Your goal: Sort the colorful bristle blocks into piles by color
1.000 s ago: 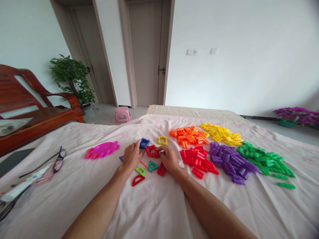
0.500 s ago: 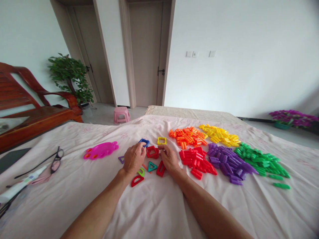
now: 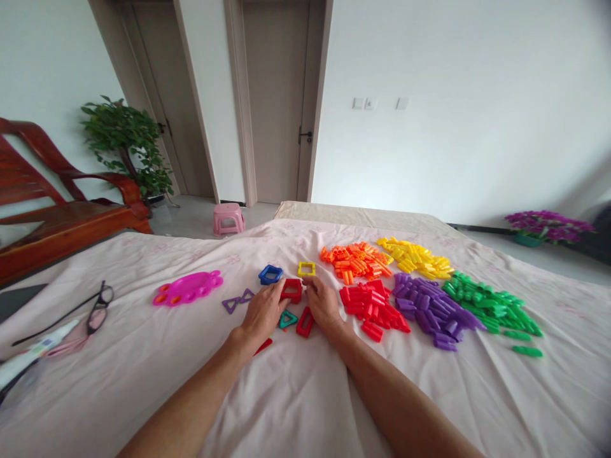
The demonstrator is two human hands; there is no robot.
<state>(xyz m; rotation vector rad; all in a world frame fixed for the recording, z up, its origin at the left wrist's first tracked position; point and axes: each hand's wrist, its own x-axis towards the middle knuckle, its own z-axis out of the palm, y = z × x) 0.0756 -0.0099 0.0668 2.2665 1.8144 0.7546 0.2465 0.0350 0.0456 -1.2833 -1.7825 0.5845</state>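
A small stack of red square frames [image 3: 291,290] lies between my hands on the cloth. My left hand [image 3: 264,312] is closed at its left edge, fingers and thumb against it. Just right of the stack, my right hand [image 3: 322,304] has its fingers curled together; what they pinch, if anything, is hidden. Close by lie a red rectangular frame [image 3: 304,322], a teal triangle [image 3: 287,319], a yellow square frame [image 3: 306,268] and blue square frames [image 3: 270,274]. Two purple triangles [image 3: 230,305] sit left of my left hand, which partly covers a red piece [image 3: 263,346].
On the right are piles of orange [image 3: 353,259], yellow [image 3: 414,257], red [image 3: 373,308], purple [image 3: 429,310] and green [image 3: 496,304] plastic pieces. A pink tray [image 3: 188,287] and eyeglasses [image 3: 98,308] lie left. A pink stool [image 3: 228,219] stands beyond the table.
My left hand has moved off the blue frames, toward me and rightward to the red stack. It uncovers the purple triangles and now covers the green piece. My right hand stays nearly in place.
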